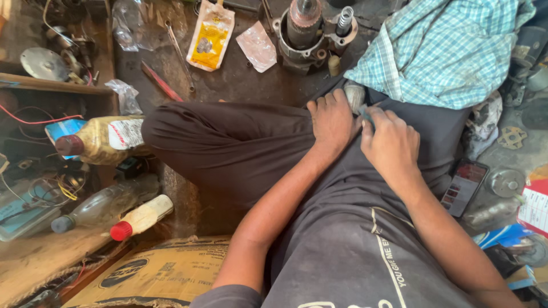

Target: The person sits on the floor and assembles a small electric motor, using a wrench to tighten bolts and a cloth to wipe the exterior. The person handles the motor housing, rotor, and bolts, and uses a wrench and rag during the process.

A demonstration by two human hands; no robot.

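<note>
Right hand (391,142) pinches small blue piece (365,116) — left hand (331,122) steadies alongside.

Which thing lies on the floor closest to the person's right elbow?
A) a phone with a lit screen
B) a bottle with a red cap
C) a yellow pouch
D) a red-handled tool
A: the phone lies face up with its screen lit, just beside the right forearm, while the right hand rests on the lap next to the left hand.
</note>
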